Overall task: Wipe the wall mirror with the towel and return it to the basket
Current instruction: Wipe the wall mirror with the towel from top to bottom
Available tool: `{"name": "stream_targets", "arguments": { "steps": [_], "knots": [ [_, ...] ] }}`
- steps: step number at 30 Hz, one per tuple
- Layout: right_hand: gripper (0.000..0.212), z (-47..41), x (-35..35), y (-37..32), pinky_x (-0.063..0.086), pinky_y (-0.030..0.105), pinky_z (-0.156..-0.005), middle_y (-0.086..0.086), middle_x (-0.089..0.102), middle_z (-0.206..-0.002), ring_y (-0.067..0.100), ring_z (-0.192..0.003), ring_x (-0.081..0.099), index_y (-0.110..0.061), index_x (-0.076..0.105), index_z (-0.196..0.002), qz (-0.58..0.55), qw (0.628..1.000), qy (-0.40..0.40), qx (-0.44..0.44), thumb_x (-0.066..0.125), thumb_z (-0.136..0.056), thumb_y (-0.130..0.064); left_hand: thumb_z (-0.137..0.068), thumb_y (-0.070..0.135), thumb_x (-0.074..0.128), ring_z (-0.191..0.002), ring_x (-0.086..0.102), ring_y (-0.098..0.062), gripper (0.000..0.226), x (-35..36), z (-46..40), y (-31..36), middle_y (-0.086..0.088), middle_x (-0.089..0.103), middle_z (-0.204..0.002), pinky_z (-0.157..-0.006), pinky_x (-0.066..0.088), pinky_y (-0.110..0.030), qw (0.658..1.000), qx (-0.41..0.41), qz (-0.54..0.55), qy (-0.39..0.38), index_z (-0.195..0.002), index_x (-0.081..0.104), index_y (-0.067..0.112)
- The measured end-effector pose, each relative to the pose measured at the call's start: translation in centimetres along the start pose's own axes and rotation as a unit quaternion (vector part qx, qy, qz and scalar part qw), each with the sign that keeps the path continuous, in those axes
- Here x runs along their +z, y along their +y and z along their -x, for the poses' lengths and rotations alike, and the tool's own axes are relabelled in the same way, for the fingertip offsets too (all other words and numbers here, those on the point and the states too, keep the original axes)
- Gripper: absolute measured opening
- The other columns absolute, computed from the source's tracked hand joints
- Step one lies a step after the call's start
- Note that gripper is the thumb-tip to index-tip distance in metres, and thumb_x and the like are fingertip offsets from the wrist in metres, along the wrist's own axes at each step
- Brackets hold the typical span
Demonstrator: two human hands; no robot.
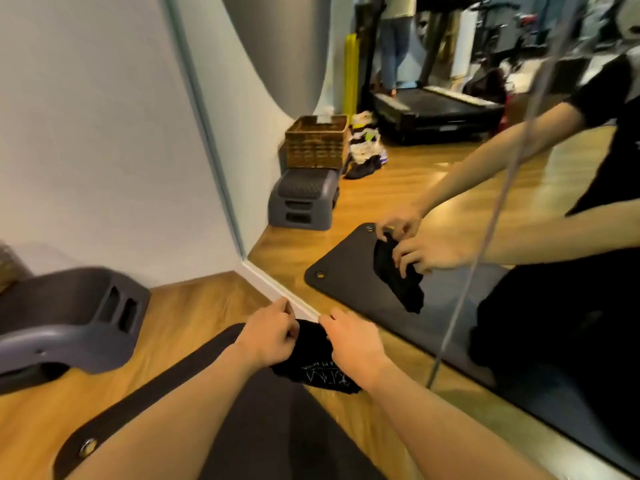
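Both bare forearms reach in from the six o'clock edge of the head view, crossing a dark exercise mat (214,420) with a metal eyelet at its corner, laid on the wooden floor (180,306). The left hand (268,336) and the right hand (356,344) meet over a black towel (315,362), each with fingers curled closed on the bunched cloth, the left at its nine o'clock side and the right at its three o'clock side. The towel is a soft, crumpled, all-black fabric; its lower fold hangs toward the mat and carries pale printed lettering, too small and creased to read. It sits just in front of the white strip at the foot of the wall mirror (415,150), which fills the frame from twelve to four o'clock. At nine o'clock a grey plastic step platform (69,327) stands on the floor by the white wall (86,133). In the mirror's reflection the same hands and towel appear again at three o'clock, and a brown woven basket (317,142) sits on top of the reflected step at about twelve o'clock, well apart from the towel. A treadmill shows farther back in the reflection.
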State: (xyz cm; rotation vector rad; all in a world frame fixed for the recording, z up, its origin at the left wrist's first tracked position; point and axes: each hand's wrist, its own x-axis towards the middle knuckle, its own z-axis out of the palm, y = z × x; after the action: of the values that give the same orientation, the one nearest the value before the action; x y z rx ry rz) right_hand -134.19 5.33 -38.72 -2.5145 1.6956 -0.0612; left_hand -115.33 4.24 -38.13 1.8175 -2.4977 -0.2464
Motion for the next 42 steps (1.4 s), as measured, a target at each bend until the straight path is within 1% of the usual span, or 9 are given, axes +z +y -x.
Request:
{"name": "stream_targets", "arguments": {
  "steps": [6,13,15,17,20,24,29,35,42],
  "knots": [
    [0.020,-7.6,-10.3,-2.5,0.046,0.037,-0.076,0.004,0.053,-0.120,0.027,-0.112,0.059,-0.017,0.054,-0.117,-0.024,0.998,-0.017,-0.051,0.055,-0.100,-0.006,-0.081,0.019,0.059,-0.090,0.061,-0.024,0.020,-11.1,-1.4,-2.7,-0.003,0.056,-0.105,-0.079,0.053,-0.039,0.996,-0.083,0.033,0.001,-0.087,0.078,0.018],
    [0.026,-12.9,-25.3,-4.4,0.052,0.039,-0.083,0.009,0.062,-0.116,0.030,-0.111,0.063,-0.010,0.060,-0.124,-0.055,0.993,-0.070,-0.078,0.053,-0.099,-0.005,-0.081,0.015,0.060,-0.093,0.063,-0.030,0.014,-27.2,-3.9,-2.0,-0.004,0.053,-0.113,-0.071,0.048,-0.032,0.986,-0.166,0.006,-0.002,-0.086,0.072,0.019],
    [0.021,-12.9,-28.5,-4.0,0.046,0.036,-0.078,0.011,0.060,-0.113,0.030,-0.108,0.062,-0.009,0.058,-0.121,-0.056,0.991,-0.053,-0.110,0.051,-0.101,-0.005,-0.081,0.014,0.060,-0.093,0.062,-0.027,0.010,-30.0,-4.0,-0.8,-0.003,0.052,-0.112,-0.072,0.048,-0.031,0.983,-0.183,0.012,0.002,-0.080,0.068,0.020],
    [0.016,-12.9,-31.1,-3.4,0.050,0.039,-0.077,0.012,0.056,-0.111,0.030,-0.099,0.060,-0.010,0.057,-0.111,-0.043,0.989,-0.028,-0.142,0.052,-0.099,-0.002,-0.081,0.012,0.060,-0.087,0.060,-0.024,0.013,-32.0,-4.1,0.1,-0.003,0.051,-0.108,-0.070,0.047,-0.030,0.981,-0.193,0.024,0.015,-0.075,0.064,0.023],
    [0.024,-12.3,-33.8,-2.5,0.049,0.041,-0.073,0.013,0.053,-0.115,0.032,-0.102,0.060,-0.009,0.060,-0.117,-0.028,0.983,-0.013,-0.180,0.054,-0.095,0.000,-0.080,0.011,0.061,-0.091,0.062,-0.025,0.012,-33.6,-3.8,1.7,-0.002,0.052,-0.107,-0.073,0.052,-0.032,0.974,-0.218,0.041,0.040,-0.078,0.066,0.022],
    [0.019,-11.6,-35.9,-1.5,0.041,0.038,-0.069,0.013,0.054,-0.113,0.033,-0.101,0.060,-0.007,0.060,-0.111,-0.014,0.978,-0.005,-0.209,0.054,-0.095,0.000,-0.081,0.013,0.062,-0.095,0.062,-0.025,0.009,-34.4,-3.2,3.5,-0.003,0.051,-0.111,-0.080,0.056,-0.036,0.967,-0.242,0.052,0.063,-0.083,0.067,0.020],
    [0.027,-10.9,-37.0,-1.6,0.053,0.039,-0.076,0.013,0.061,-0.111,0.032,-0.101,0.063,-0.008,0.066,-0.118,-0.008,0.979,-0.018,-0.202,0.055,-0.095,0.001,-0.081,0.011,0.061,-0.078,0.057,-0.024,0.033,-34.1,-2.3,5.0,-0.002,0.046,-0.101,-0.059,0.039,-0.027,0.966,-0.242,0.044,0.085,-0.055,0.051,0.029],
    [0.024,-10.3,-36.8,-3.3,0.045,0.032,-0.069,0.010,0.060,-0.101,0.032,-0.094,0.065,-0.005,0.069,-0.112,-0.013,0.980,-0.028,-0.195,0.056,-0.094,0.003,-0.085,0.014,0.060,-0.081,0.058,-0.025,0.023,-33.9,-0.5,4.2,-0.003,0.047,-0.107,-0.065,0.046,-0.031,0.965,-0.245,0.013,0.092,-0.067,0.056,0.027],
    [0.034,-10.9,-36.4,-6.8,0.045,0.032,-0.072,0.013,0.064,-0.113,0.030,-0.105,0.064,-0.006,0.064,-0.120,-0.004,0.981,-0.038,-0.190,0.050,-0.092,0.005,-0.085,0.013,0.059,-0.082,0.058,-0.025,0.019,-34.2,1.1,0.5,-0.002,0.048,-0.105,-0.064,0.045,-0.032,0.965,-0.239,0.013,0.102,-0.069,0.060,0.023]
  ]
}}
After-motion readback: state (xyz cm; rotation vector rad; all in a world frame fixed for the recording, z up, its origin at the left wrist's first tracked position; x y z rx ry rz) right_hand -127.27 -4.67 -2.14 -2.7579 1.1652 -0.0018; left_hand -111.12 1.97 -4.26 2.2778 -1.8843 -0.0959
